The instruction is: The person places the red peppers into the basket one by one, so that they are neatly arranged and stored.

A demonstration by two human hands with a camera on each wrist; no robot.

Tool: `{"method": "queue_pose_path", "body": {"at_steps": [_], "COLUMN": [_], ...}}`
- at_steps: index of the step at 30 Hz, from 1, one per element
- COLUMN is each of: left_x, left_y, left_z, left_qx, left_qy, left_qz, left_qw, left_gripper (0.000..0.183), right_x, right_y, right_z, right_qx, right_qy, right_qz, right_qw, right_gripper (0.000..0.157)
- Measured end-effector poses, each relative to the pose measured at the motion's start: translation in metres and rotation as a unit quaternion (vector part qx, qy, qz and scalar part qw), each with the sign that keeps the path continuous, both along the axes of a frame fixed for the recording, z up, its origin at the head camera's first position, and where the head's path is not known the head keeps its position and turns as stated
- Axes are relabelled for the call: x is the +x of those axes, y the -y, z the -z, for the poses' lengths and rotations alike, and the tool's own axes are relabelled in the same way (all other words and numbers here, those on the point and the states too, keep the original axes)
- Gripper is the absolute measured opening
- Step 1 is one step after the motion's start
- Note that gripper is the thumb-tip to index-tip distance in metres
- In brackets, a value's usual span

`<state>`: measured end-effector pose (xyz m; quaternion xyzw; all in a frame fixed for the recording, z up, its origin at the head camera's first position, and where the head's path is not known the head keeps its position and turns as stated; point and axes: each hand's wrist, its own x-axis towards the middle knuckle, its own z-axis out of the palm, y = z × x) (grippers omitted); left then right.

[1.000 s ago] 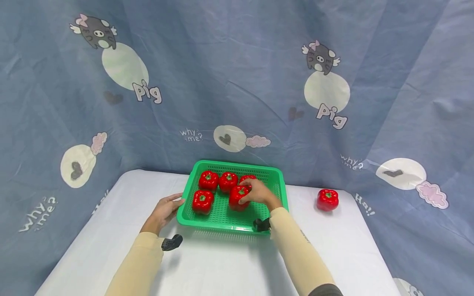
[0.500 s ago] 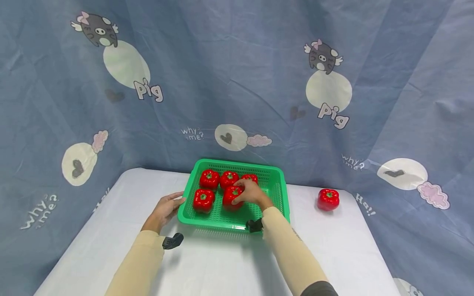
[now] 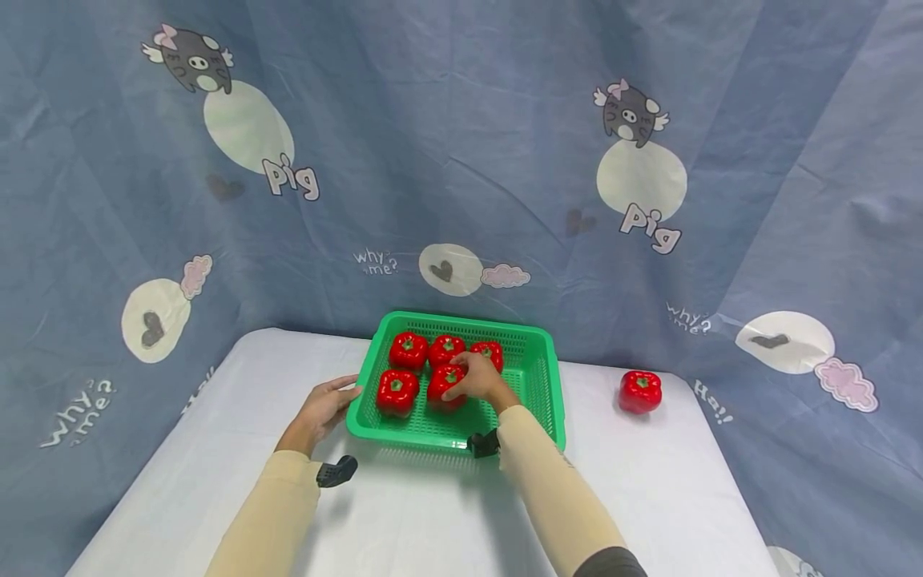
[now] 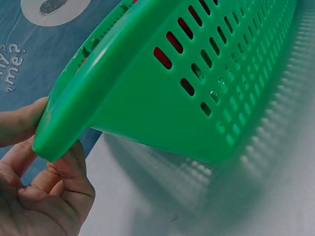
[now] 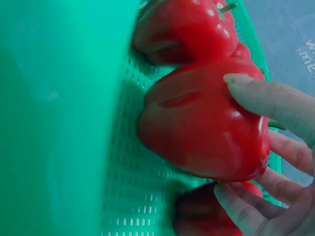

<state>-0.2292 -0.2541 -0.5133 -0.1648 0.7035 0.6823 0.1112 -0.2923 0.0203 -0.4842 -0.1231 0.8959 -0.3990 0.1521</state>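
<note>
A green plastic basket with slotted walls stands on the white table. My left hand pinches its left rim; in the left wrist view the thumb lies on the rim and the fingers curl under it. My right hand grips a red bell pepper in the middle of the basket, thumb on the near side and fingers on the far side. To its left sits another bell pepper. Behind are three more, a left pepper, a middle pepper and a right pepper, the last partly hidden.
One more red bell pepper sits on the white table, right of the basket. A blue printed cloth hangs behind the table and along its sides.
My right hand has moved left inside the basket with the bell pepper, nearer the front-left pepper. More of the back-right pepper shows now. My left hand stays at the rim.
</note>
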Motion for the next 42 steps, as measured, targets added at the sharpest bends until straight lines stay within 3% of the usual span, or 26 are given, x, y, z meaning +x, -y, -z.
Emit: {"method": "queue_pose_path", "body": {"at_steps": [23, 42], "left_x": [0.0, 0.0], "left_y": [0.002, 0.002], "left_z": [0.002, 0.001], "left_qx": [0.0, 0.007], "left_qy": [-0.006, -0.002], "left_qz": [0.005, 0.006], "left_qw": [1.0, 1.0], "left_gripper": [0.05, 0.05], "right_x": [0.005, 0.009], "right_y": [0.014, 0.007], "right_z": [0.003, 0.003], "right_qx": [0.049, 0.013], "right_qy": [0.009, 0.024], "right_qz": [0.002, -0.004], "right_qw": [0.999, 1.0], "right_gripper": [0.062, 0.065]}}
